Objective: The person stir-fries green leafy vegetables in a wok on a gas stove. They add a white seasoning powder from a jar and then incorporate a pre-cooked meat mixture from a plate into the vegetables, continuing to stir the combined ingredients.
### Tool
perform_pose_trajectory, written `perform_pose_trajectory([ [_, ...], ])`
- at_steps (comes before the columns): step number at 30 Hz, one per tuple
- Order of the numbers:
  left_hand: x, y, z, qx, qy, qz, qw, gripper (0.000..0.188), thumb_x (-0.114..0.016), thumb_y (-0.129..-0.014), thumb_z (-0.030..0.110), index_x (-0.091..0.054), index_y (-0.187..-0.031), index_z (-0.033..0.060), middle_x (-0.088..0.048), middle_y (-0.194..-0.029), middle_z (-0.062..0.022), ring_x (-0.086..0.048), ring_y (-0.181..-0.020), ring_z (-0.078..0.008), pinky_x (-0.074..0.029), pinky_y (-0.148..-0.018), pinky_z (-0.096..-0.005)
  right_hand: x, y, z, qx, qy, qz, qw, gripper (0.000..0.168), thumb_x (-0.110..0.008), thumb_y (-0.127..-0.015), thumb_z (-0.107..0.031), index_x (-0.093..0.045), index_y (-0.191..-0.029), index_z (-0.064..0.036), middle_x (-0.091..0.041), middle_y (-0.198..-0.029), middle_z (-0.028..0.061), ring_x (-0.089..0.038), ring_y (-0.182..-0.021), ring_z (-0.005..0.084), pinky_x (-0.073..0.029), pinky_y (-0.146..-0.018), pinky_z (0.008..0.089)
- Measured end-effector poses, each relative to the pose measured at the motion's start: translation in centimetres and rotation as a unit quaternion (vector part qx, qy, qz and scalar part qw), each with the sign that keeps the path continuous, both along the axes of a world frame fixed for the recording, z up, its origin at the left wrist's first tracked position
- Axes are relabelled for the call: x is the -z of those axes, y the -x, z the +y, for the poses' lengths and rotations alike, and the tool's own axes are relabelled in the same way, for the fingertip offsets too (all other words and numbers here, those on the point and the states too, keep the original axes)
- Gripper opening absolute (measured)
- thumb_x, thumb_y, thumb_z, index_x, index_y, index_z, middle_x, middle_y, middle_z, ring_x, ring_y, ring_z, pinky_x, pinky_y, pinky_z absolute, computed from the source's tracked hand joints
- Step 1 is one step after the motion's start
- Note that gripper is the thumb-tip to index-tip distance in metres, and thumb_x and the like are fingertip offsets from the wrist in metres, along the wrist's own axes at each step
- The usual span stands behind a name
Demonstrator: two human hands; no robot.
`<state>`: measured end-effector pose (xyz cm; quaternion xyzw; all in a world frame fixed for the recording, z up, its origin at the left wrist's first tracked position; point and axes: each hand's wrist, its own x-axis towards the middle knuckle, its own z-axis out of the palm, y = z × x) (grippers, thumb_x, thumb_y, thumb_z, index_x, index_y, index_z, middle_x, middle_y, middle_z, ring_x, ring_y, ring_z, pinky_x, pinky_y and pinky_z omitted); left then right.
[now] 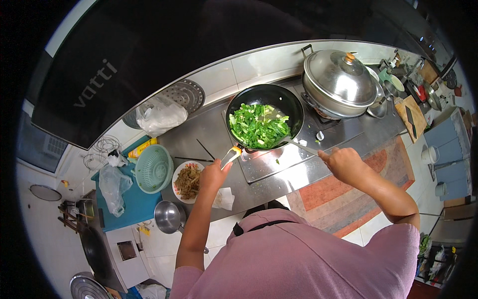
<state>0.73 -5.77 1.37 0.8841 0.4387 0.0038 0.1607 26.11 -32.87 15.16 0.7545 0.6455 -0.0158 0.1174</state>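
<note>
A black wok [295, 129] sits on the stove, holding chopped green leafy vegetables [257, 125] with pale bits among them and a little liquid at the far side. My left hand [213, 176] grips the wok's handle [235, 150], which points toward me and left. In my right hand [345, 164] is the handle end of a metal spatula [302, 145]. Its blade reaches over the near right rim into the greens and is partly hidden there. Beside my left hand, a flower-patterned plate [175, 185] carries a brown shredded food [188, 181], partly covered by the hand.
A large lidded steel pot [338, 82] stands right of the wok. To the left are chopsticks [194, 159], a green plastic colander [154, 169] and a steel saucepan [170, 216]. A knife [410, 121] lies on a wooden board [405, 108] at right. The range hood [168, 48] overhangs the counter.
</note>
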Motion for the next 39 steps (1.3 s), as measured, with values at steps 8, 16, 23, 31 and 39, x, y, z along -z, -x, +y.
perform_pose_trajectory([
  [8,0.3,0.0,0.3,0.017,-0.002,-0.004,1.000,0.049,-0.051,-0.080,0.051,-0.055,-0.085,0.0028,-0.060,-0.068,-0.0201,-0.060,-0.067,-0.0382,-0.047,-0.059,-0.0461,6.7,-1.8,5.0,0.076,0.014,-0.005,0.997,0.032,-0.048,-0.080,-0.009,-0.053,-0.112,-0.008,-0.060,-0.069,0.0107,-0.061,-0.063,0.0256,-0.047,-0.051,0.0357],
  [16,-0.1,0.0,0.1,0.000,0.021,0.028,0.999,0.051,-0.048,-0.081,0.054,-0.054,-0.089,0.0039,-0.061,-0.070,-0.0196,-0.060,-0.069,-0.0383,-0.047,-0.061,-0.0465,2.1,-6.5,6.5,0.129,-0.021,0.087,0.988,0.027,-0.045,-0.083,-0.018,-0.059,-0.106,-0.013,-0.063,-0.080,0.0156,-0.061,-0.075,0.0316,-0.049,-0.066,0.0424],
  [23,0.0,0.0,0.2,0.019,0.002,0.010,1.000,0.051,-0.049,-0.080,0.054,-0.055,-0.087,0.0036,-0.061,-0.070,-0.0192,-0.060,-0.068,-0.0371,-0.047,-0.059,-0.0452,8.0,-12.3,8.9,0.198,-0.135,0.186,0.953,0.028,-0.046,-0.085,-0.020,-0.057,-0.109,-0.012,-0.061,-0.075,0.0174,-0.059,-0.065,0.0310,-0.047,-0.058,0.0420],
  [31,0.1,0.2,-0.1,0.020,-0.021,-0.014,0.999,0.049,-0.052,-0.080,0.052,-0.055,-0.082,0.0026,-0.059,-0.065,-0.0197,-0.060,-0.063,-0.0371,-0.046,-0.055,-0.0459,9.4,-12.0,16.4,0.253,0.007,0.542,0.801,0.030,-0.049,-0.088,-0.026,-0.055,-0.117,-0.017,-0.052,-0.058,-0.0003,-0.036,-0.038,0.0091,-0.031,-0.035,0.0229],
  [39,0.1,0.2,-0.3,0.017,-0.028,-0.031,0.999,0.049,-0.052,-0.080,0.051,-0.055,-0.083,0.0027,-0.059,-0.064,-0.0203,-0.059,-0.063,-0.0382,-0.046,-0.056,-0.0470,3.7,-9.0,14.4,0.012,0.045,0.332,0.942,0.031,-0.053,-0.086,-0.021,-0.056,-0.114,-0.009,-0.064,-0.082,0.0123,-0.059,-0.060,0.0204,-0.047,-0.062,0.0321],
])
